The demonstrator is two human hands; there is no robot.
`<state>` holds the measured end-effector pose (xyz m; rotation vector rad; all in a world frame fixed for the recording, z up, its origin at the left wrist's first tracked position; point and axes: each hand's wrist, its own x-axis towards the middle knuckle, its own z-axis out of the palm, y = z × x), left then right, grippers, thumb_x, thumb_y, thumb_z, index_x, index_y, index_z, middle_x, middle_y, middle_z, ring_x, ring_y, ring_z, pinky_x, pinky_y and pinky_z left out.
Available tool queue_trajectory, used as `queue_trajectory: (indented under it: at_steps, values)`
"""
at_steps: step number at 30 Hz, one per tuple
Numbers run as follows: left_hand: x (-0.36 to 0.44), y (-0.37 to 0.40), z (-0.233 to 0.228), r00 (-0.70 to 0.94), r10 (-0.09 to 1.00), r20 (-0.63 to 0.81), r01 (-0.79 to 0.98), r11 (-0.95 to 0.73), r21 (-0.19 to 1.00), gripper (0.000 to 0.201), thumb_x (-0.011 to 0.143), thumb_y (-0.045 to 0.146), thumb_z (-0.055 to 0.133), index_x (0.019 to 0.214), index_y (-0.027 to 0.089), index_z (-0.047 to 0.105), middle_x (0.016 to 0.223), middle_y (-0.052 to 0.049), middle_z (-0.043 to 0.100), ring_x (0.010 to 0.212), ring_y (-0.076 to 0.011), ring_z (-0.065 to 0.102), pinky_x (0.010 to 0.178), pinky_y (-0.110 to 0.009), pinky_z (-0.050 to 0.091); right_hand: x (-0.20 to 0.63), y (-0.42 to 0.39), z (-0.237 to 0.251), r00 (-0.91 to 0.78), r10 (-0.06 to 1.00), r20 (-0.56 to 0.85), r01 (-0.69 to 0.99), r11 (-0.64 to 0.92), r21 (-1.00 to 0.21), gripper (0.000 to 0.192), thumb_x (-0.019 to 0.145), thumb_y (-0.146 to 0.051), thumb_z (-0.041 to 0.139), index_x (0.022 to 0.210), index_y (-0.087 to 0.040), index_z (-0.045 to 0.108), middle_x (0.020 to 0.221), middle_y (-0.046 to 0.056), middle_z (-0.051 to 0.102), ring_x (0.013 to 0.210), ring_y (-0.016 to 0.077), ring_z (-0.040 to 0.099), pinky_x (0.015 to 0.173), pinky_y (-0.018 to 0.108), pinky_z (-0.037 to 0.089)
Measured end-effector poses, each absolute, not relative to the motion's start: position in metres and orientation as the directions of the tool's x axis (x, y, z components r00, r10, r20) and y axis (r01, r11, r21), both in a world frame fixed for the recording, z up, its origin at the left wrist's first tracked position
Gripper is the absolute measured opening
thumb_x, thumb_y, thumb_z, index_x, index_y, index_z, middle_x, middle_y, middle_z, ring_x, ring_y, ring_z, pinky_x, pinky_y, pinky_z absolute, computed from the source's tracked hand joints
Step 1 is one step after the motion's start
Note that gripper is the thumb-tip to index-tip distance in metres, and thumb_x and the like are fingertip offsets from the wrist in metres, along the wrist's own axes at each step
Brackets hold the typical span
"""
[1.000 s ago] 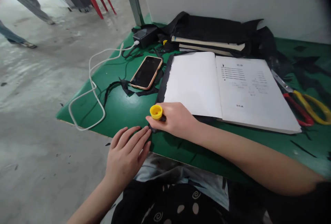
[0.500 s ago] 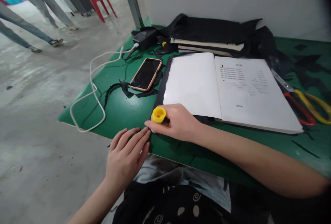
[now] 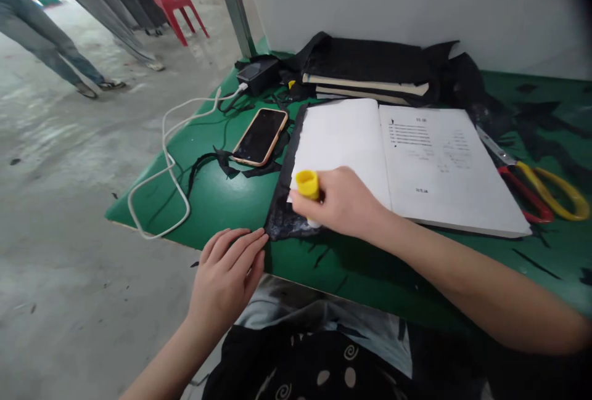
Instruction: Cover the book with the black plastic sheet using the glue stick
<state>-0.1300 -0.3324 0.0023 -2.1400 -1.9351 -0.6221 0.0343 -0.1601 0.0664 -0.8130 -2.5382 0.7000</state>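
While the right hand (image 3: 345,203) closes its fingers around a yellow-capped glue stick (image 3: 308,187), the stick's lower end presses on the black cloth edge (image 3: 283,218) beside the open book (image 3: 402,153) — at the bench's (image 3: 222,193) near side. Flat and unclenched, the left hand (image 3: 226,277) grips nothing — its fingertips touch the cloth's corner. Behind lie a phone (image 3: 259,136), a white cable (image 3: 171,159), and scissors (image 3: 541,181) at far right.

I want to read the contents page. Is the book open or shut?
Open. The book lies flat on the table, showing a blank left page and a printed right page; the right hand covers its lower left corner.
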Motion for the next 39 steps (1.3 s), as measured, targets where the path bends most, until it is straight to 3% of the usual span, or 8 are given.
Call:
queue_trajectory:
  at_steps: [4, 10, 15, 19, 27, 31, 35, 39]
  values:
    - [-0.141, -0.326, 0.008, 0.04, 0.938, 0.344, 0.956, -0.136, 0.26, 0.019, 0.087, 0.016, 0.049, 0.101, 0.021, 0.061, 0.106, -0.003, 0.066, 0.097, -0.0196, 0.056, 0.089, -0.037, 0.044, 0.06, -0.159, 0.097, -0.611, 0.728, 0.311, 0.297, 0.575, -0.762, 0.041, 0.091, -0.052, 0.038, 0.097, -0.018, 0.06, 0.069, 0.001, 0.06, 0.056, 0.0107, 0.054, 0.05, 0.024, 0.036]
    - [-0.151, -0.318, 0.01, 0.061, 0.935, 0.351, 0.963, -0.148, 0.227, 0.018, 0.086, 0.022, 0.052, 0.103, 0.019, 0.057, 0.099, -0.005, 0.065, 0.094, -0.0198, 0.058, 0.094, -0.039, 0.041, 0.108, -0.159, 0.068, -0.678, 0.657, 0.331, 0.229, 0.616, -0.753, 0.033, 0.093, -0.031, 0.043, 0.126, -0.026, 0.043, 0.105, 0.005, 0.066, 0.082, 0.015, 0.068, 0.075, 0.03, 0.052]
    - [-0.155, -0.307, 0.01, 0.069, 0.946, 0.316, 0.953, -0.156, 0.258, 0.029, 0.092, 0.02, 0.041, 0.117, 0.02, 0.054, 0.108, -0.006, 0.064, 0.103, -0.0203, 0.055, 0.095, -0.037, 0.042, 0.137, -0.152, 0.034, -0.839, 0.427, 0.336, 0.279, 0.87, -0.407, 0.023, 0.086, -0.034, 0.058, 0.106, -0.026, 0.051, 0.108, 0.006, 0.068, 0.103, 0.0213, 0.061, 0.092, 0.041, 0.046]
    - [-0.157, -0.301, 0.017, 0.022, 0.981, 0.191, 0.885, -0.108, 0.454, 0.035, 0.094, 0.024, 0.038, 0.128, 0.022, 0.046, 0.118, -0.004, 0.062, 0.111, -0.0192, 0.055, 0.099, -0.037, 0.041, 0.139, -0.149, 0.032, -0.937, 0.232, 0.262, 0.209, 0.971, -0.113, 0.022, 0.084, -0.028, 0.059, 0.105, -0.025, 0.052, 0.119, 0.007, 0.062, 0.11, 0.0233, 0.056, 0.099, 0.044, 0.039]
    - [-0.154, -0.295, 0.023, -0.093, 0.996, 0.01, 0.63, 0.051, 0.775, 0.035, 0.093, 0.03, 0.043, 0.127, 0.024, 0.047, 0.125, -0.004, 0.058, 0.119, -0.019, 0.051, 0.104, -0.035, 0.04, 0.129, -0.151, 0.027, -0.914, 0.044, 0.404, 0.116, 0.981, 0.156, 0.029, 0.084, -0.008, 0.051, 0.106, -0.025, 0.055, 0.1, 0.003, 0.067, 0.098, 0.0186, 0.058, 0.098, 0.039, 0.041]
    - [-0.157, -0.291, 0.024, -0.137, 0.989, -0.048, 0.488, 0.109, 0.866, 0.031, 0.091, 0.029, 0.047, 0.122, 0.023, 0.052, 0.123, -0.005, 0.06, 0.118, -0.0194, 0.053, 0.104, -0.036, 0.041, 0.122, -0.157, 0.024, -0.894, 0.031, 0.447, 0.11, 0.982, 0.152, 0.025, 0.085, -0.012, 0.05, 0.105, -0.027, 0.057, 0.087, 0.001, 0.067, 0.088, 0.0178, 0.059, 0.093, 0.037, 0.045]
    - [-0.159, -0.287, 0.019, -0.086, 0.996, -0.024, 0.462, 0.062, 0.885, 0.03, 0.088, 0.028, 0.052, 0.118, 0.023, 0.054, 0.119, -0.005, 0.061, 0.114, -0.019, 0.056, 0.102, -0.037, 0.044, 0.121, -0.16, 0.018, -0.899, 0.15, 0.412, 0.174, 0.984, 0.022, 0.024, 0.089, -0.016, 0.043, 0.1, -0.027, 0.061, 0.087, 0.001, 0.068, 0.081, 0.0176, 0.06, 0.077, 0.033, 0.05]
    - [-0.159, -0.28, 0.013, -0.032, 0.984, 0.175, 0.709, -0.101, 0.698, 0.028, 0.085, 0.023, 0.056, 0.114, 0.023, 0.056, 0.119, -0.004, 0.058, 0.111, -0.0191, 0.055, 0.098, -0.036, 0.046, 0.124, -0.16, 0.009, -0.849, 0.306, 0.43, 0.237, 0.949, -0.207, 0.022, 0.087, -0.017, 0.046, 0.1, -0.026, 0.061, 0.088, 0.002, 0.068, 0.082, 0.0174, 0.062, 0.079, 0.036, 0.051]
